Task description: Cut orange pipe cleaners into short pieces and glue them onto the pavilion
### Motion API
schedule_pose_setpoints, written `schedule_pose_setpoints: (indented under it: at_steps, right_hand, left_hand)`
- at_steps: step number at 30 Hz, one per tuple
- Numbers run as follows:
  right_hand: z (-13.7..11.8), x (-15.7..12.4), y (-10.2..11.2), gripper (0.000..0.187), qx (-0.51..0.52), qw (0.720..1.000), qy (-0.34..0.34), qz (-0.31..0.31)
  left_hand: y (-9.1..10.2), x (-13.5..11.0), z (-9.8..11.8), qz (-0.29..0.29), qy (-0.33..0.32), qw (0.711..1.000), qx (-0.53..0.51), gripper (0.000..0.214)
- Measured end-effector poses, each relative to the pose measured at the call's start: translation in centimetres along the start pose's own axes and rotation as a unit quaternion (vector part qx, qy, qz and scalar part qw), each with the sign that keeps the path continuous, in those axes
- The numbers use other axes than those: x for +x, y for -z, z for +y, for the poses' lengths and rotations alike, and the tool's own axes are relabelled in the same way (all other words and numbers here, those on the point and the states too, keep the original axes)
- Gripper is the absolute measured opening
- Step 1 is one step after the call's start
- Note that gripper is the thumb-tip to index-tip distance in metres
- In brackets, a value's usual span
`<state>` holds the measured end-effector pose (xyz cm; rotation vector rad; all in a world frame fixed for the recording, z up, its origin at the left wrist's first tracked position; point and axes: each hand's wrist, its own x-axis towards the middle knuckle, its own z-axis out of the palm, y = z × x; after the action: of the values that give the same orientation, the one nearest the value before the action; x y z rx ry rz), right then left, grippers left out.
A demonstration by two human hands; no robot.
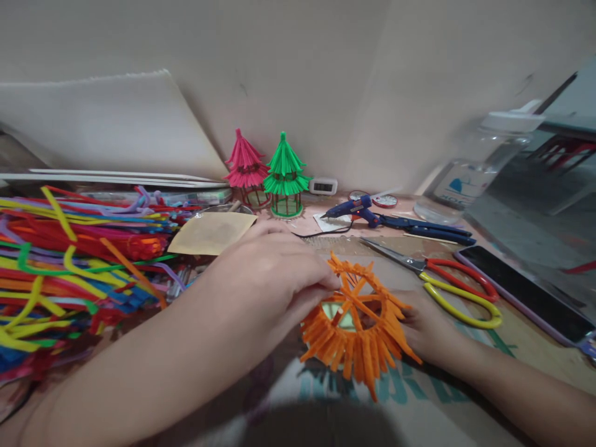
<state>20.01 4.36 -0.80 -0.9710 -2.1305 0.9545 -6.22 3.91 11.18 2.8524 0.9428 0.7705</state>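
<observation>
An orange fringed ring of pipe cleaners (358, 329) lies on the cardboard between my hands. My left hand (270, 273) rests over its upper left edge, fingers pinched on the orange strands. My right hand (423, 329) grips the ring's right side, its fingers partly hidden behind the fringe. Both hands are closed on the piece.
A large heap of coloured pipe cleaners (69, 261) fills the left. Pink (245, 167) and green (285, 174) pavilion models stand at the back wall. A blue glue gun (358, 208), scissors (447, 282), a phone (526, 288) and a plastic bottle (479, 167) lie to the right.
</observation>
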Motion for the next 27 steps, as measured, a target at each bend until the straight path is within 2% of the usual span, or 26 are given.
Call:
schedule_pose_setpoints:
  at_steps: [7,15,21,27]
  right_hand:
    - [0.10,-0.14,-0.01,0.024,-0.001,1.000,-0.018,-0.007]
    - [0.25,-0.15,-0.04,0.023,-0.015,1.000,-0.001,-0.003]
    - [0.04,-0.23,0.23,0.019,-0.015,0.999,-0.035,-0.014]
    - [0.06,-0.23,0.15,0.017,-0.006,0.999,-0.032,-0.020]
  left_hand:
    - [0.07,0.02,0.10,-0.002,0.003,1.000,-0.001,0.014]
    - [-0.01,-0.13,0.24,0.004,0.014,1.000,-0.011,0.018]
    - [-0.03,-0.06,0.11,0.007,0.001,1.000,-0.009,0.017]
    - [-0.16,-0.02,-0.20,0.003,-0.006,1.000,-0.021,0.017]
